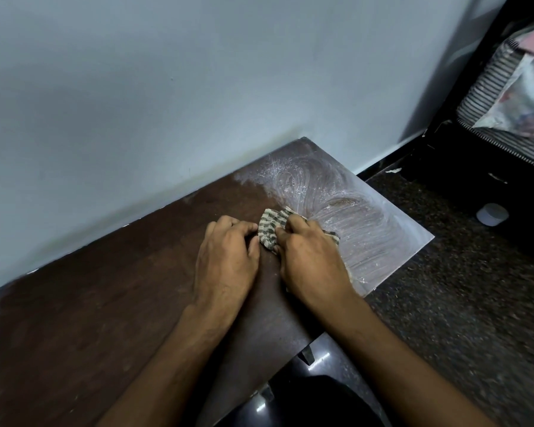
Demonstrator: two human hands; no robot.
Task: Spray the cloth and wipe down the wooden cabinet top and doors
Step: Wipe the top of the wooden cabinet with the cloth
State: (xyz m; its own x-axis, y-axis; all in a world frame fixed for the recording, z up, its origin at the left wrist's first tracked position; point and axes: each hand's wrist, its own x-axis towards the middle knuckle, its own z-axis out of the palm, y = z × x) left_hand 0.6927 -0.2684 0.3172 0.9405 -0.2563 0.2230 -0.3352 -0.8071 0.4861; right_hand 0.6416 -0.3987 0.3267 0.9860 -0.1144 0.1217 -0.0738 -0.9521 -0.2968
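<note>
Cloth is bunched on the cabinet top, toward the right end, roughly midway between the wall edge and the front edge. It is gripped by the right hand, fingers curled over the wad with the palm pressed down on it. The left hand is set just beside it, fingers curled, thumb and fingertips touching the cloth's left fold; whether it is pinched there or only steadied cannot be told.

Handling, judged: the cloth is light, soft and limp, probably damp, so no shape is held unless it is wadded. It is best taken as a bunch under the palm, with loose ends tucked in so nothing drags or flips. Slip risk is low; friction on the wet film is likely raised.

Wet swirl marks are seen across the top's right end, out to the right corner. The left half is seen as dry and dull, so it is judged not yet wiped. Doors are not in view.

A white cap is seen on the floor, well apart from the top's right edge. No spray bottle is seen.
</note>
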